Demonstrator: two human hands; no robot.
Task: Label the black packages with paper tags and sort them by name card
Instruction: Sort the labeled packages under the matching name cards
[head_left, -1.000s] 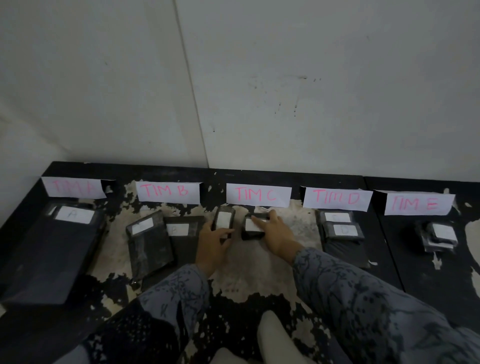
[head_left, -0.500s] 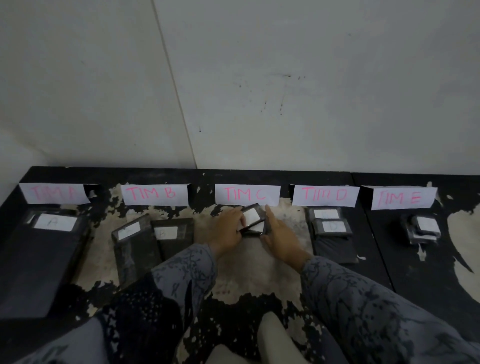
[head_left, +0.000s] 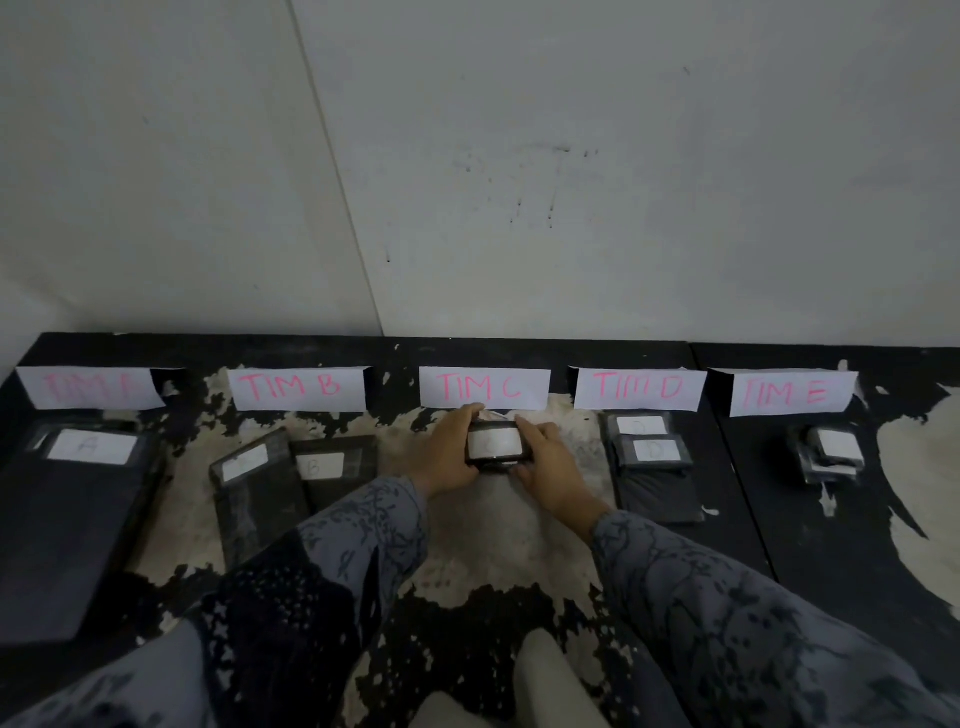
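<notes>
Gripping: both hands hold one small black package (head_left: 500, 446) between them, just below the "TIM C" card (head_left: 484, 387).
Left hand (head_left: 449, 457): fingers curled round the package's left end.
Right hand (head_left: 545, 460): fingers curled round its right end.
Package in the fingers: a glossy, plastic-wrapped block with rounded edges and a white paper tag (head_left: 493, 442) on top; its letter cannot be read.
Cards beyond the fingers: white paper strips with pink handwriting, "TIM B" (head_left: 297, 387), "TIM D" (head_left: 640, 388), "TIM E" (head_left: 789, 393).
Left of the fingers: flat black packages tagged "A" (head_left: 92, 447) and "B" (head_left: 320, 465).
Right of the fingers: stacked packages, one tagged "D" (head_left: 653, 450).
Counter (head_left: 519, 525): black coating, flaked to pale patches.
</notes>
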